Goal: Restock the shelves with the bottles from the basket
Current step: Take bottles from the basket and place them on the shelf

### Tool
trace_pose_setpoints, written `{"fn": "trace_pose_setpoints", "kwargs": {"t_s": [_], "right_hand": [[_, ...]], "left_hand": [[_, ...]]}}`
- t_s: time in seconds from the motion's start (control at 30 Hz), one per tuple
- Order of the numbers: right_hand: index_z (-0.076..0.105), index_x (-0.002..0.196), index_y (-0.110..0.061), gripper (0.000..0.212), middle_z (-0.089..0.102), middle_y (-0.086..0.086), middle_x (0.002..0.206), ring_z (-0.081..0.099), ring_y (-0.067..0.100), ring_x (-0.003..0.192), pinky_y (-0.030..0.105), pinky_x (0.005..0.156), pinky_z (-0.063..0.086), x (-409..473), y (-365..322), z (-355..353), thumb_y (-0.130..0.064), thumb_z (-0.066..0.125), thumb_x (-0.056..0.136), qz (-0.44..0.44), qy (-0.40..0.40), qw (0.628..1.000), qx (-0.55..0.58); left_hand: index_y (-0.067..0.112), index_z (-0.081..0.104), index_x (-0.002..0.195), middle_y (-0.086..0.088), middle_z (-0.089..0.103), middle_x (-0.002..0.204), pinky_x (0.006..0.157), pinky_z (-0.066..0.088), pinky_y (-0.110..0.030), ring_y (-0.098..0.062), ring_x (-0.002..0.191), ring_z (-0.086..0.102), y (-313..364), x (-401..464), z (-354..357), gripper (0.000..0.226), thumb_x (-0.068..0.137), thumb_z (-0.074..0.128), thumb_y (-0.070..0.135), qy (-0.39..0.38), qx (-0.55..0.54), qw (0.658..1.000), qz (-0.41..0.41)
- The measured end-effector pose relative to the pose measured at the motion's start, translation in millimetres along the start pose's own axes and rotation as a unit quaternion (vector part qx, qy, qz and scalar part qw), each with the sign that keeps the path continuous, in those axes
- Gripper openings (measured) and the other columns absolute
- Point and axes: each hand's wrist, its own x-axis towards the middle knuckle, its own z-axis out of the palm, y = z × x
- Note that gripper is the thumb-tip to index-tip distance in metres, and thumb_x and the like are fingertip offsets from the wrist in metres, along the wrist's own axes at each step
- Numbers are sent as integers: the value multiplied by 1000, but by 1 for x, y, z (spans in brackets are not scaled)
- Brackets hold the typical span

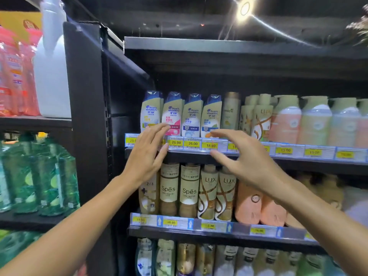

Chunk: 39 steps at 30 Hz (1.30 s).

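Both hands are spread and hold nothing. The left hand (146,154) reaches the upright Head & Shoulders bottles (180,115) on the upper shelf (288,163), fingertips at their bases; the right hand (242,156) hovers just below and right. The basket is out of view.

dim, warm-tinted shop light comes from 1 flaring ceiling lamp (245,8) far above the right hand (247,162), leaving the upper shelf recess in shadow, while bottles beyond both hands blur and the frame edges bend and smear.
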Motion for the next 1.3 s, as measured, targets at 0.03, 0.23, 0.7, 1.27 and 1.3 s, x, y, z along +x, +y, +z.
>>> {"fn": "trace_pose_setpoints", "kwargs": {"t_s": [0.03, 0.23, 0.7, 1.27, 1.3], "right_hand": [[55, 137, -31, 47, 59, -18, 135, 50, 2, 130, 28, 110, 41, -18, -5, 7, -41, 67, 92, -10, -18, 1000, 12], [52, 141, -31, 51, 55, -17, 140, 47, 1, 132, 17, 110, 35, -126, -4, 78, -45, 63, 94, 13, -139, 989, 53], [52, 141, -22, 52, 55, -1, 141, 47, 22, 134, 45, 110, 43, -412, -39, 256, -48, 55, 97, 197, -395, 889, 127], [41, 150, -27, 54, 43, -4, 153, 34, 18, 143, 28, 119, 22, -626, -4, 300, -42, 55, 100, 268, -610, 733, 137], [41, 150, -28, 54, 44, -3, 153, 35, 18, 143, 29, 119, 23, -638, 1, 309, -42, 55, 100, 278, -619, 721, 140]], "left_hand": [[15, 46, 149, 2, 37, 158, 123, 26, -44, -18, 146, 35, 5, -6, -7, 48, 104, 47, 31, 5, -8, 1000, 13], [13, 51, 147, 0, 43, 157, 123, 27, -47, -19, 149, 36, 39, -121, -31, 49, 100, 55, 27, -55, -33, 998, -11], [13, 53, 145, -5, 50, 151, 118, 33, -41, -24, 139, 45, 96, -497, -10, 56, 101, 48, 47, -428, -89, 880, -187], [15, 76, 115, -3, 72, 118, 94, 55, -27, -21, 103, 71, 183, -686, 45, 56, 86, 42, 49, -676, -94, 669, -295], [16, 74, 119, -2, 71, 121, 95, 56, -28, -20, 107, 70, 185, -701, 54, 58, 87, 39, 50, -688, -87, 654, -302]]}}
